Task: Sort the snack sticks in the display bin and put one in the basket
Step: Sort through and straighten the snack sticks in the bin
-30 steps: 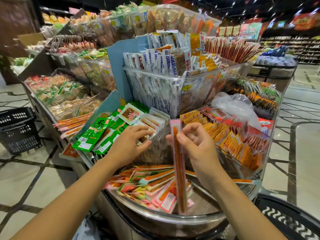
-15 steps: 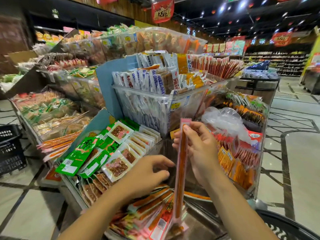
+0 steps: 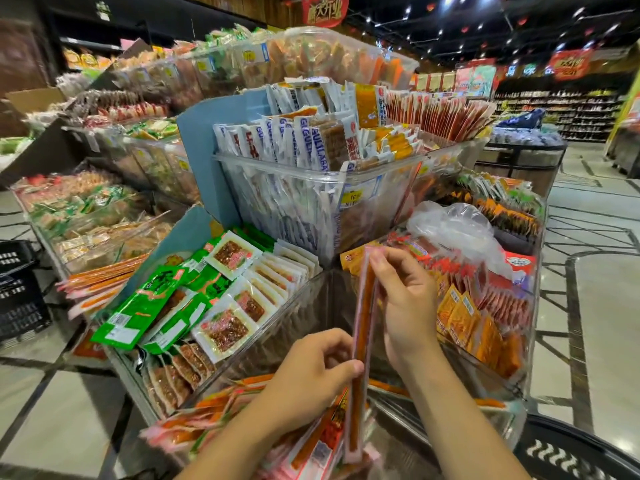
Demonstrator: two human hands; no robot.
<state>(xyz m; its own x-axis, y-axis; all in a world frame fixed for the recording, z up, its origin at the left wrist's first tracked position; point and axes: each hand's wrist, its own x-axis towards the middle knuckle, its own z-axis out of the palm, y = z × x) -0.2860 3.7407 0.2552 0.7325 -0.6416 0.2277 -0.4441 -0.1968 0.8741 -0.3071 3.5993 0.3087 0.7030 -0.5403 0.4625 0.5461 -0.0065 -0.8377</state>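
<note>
A long orange snack stick (image 3: 363, 327) in a pink-edged wrapper stands nearly upright over the display bin (image 3: 398, 414). My right hand (image 3: 405, 303) pinches its top end between thumb and fingers. My left hand (image 3: 311, 372) grips the same stick lower down, thumb against its side. Below both hands, several more orange and pink snack sticks (image 3: 214, 414) lie in a loose pile in the bin. The rim of a black basket (image 3: 585, 452) shows at the bottom right corner.
Green and white snack packs (image 3: 194, 296) fill the tray on the left. Orange packets (image 3: 474, 323) sit in the clear bin on the right, under a crumpled plastic bag (image 3: 457, 226). A raised clear bin of white-wrapped sticks (image 3: 304, 188) stands behind. Another black basket (image 3: 17, 289) sits on the floor at far left.
My left hand left the white packs, came down and toward me, and took hold of the stick's middle. The camera tilted up, so the pile sits lower in view.
</note>
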